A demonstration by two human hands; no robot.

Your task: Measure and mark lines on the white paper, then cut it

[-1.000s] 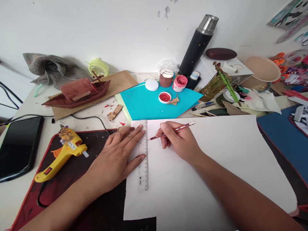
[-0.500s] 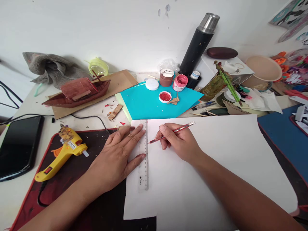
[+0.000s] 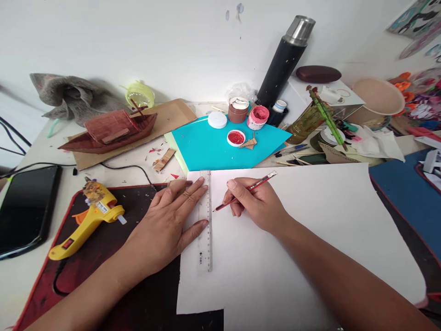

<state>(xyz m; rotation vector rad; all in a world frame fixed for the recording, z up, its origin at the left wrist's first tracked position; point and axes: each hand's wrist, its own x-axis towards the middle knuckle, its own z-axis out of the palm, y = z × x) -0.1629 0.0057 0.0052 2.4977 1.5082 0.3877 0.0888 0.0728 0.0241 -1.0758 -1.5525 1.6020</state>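
A clear plastic ruler (image 3: 206, 248) lies lengthwise near the left edge of a large white sheet of paper (image 3: 310, 207). My left hand (image 3: 172, 214) rests flat on it, open, fingers and thumb stretched over the ruler and pressing it down. In my right hand (image 3: 257, 202) is a red and black pencil (image 3: 253, 186), pinched between thumb and fingers. Its tip is beside the ruler's right edge, just above or on the paper; I cannot tell whether it touches.
On the left lie a yellow glue gun (image 3: 87, 220) and a black phone (image 3: 27, 211). Behind are a brown model boat (image 3: 110, 131), turquoise paper (image 3: 203, 147) bearing paint jars, and a black thermos (image 3: 284, 64). A paint-stained brush holder (image 3: 306, 122) stands at back right.
The pencil tip has shifted slightly down and right, a little away from the ruler's edge, and the pencil tilts more steeply. My left hand and the ruler stay in place.
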